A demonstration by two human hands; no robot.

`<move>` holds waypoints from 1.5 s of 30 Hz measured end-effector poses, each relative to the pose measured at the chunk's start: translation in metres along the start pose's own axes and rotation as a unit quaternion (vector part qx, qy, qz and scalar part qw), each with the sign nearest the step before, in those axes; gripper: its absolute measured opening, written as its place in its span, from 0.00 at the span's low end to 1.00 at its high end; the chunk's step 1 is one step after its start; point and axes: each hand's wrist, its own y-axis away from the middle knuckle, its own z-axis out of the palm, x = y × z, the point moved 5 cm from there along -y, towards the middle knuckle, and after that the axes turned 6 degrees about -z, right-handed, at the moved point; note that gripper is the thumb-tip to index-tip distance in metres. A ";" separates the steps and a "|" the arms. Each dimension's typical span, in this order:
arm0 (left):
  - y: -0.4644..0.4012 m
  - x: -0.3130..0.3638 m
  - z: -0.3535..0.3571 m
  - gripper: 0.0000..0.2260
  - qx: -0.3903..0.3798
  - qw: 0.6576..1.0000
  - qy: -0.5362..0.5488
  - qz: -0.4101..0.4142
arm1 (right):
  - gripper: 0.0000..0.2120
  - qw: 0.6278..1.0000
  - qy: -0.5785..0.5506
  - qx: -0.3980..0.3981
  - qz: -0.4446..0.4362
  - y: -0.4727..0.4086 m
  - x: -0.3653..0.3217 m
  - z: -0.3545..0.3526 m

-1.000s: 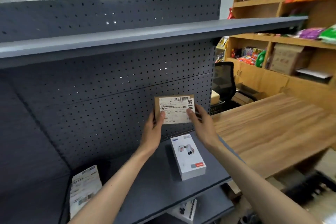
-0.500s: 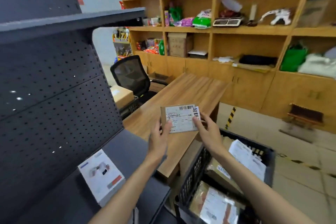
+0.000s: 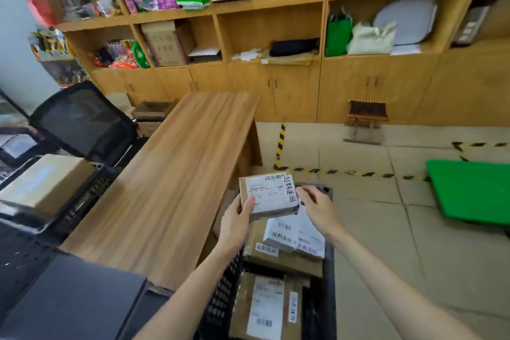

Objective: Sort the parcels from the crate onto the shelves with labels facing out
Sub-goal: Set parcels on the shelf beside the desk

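A small brown parcel (image 3: 269, 194) with a white shipping label facing me is held above the black crate (image 3: 225, 292). My left hand (image 3: 237, 222) grips its lower left edge, thumb on the label. My right hand (image 3: 317, 208) pinches its right edge. Below it, the crate holds several more parcels: a white-labelled pouch (image 3: 295, 234), a brown box (image 3: 276, 256) and a taped box with a label (image 3: 265, 306). A corner of the grey metal shelf (image 3: 71, 295) shows at the bottom left.
A long wooden table (image 3: 171, 182) stands left of the crate. Beyond it are a black mesh chair (image 3: 82, 121) and a cardboard box in a basket (image 3: 47, 182). Wooden wall shelves (image 3: 270, 5) hold assorted goods. A green platform (image 3: 472, 190) lies on the tiled floor at right.
My view has swung right, from the grey pegboard shelves to the table and crate. Both hands kept hold of the small parcel, which now hangs over the crate instead of the shelf.
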 end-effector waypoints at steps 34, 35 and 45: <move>0.027 -0.286 0.059 0.21 -0.207 0.948 -0.058 -0.234 | 0.20 0.943 0.071 0.008 0.325 0.165 0.231 0.104; 0.025 -0.286 0.063 0.21 -0.208 0.948 -0.056 -0.235 | 0.19 0.943 0.060 0.016 0.327 0.163 0.233 0.104; 0.002 -0.270 0.074 0.24 -0.196 0.949 -0.103 -0.226 | 0.21 0.939 0.073 0.031 0.335 0.144 0.233 0.098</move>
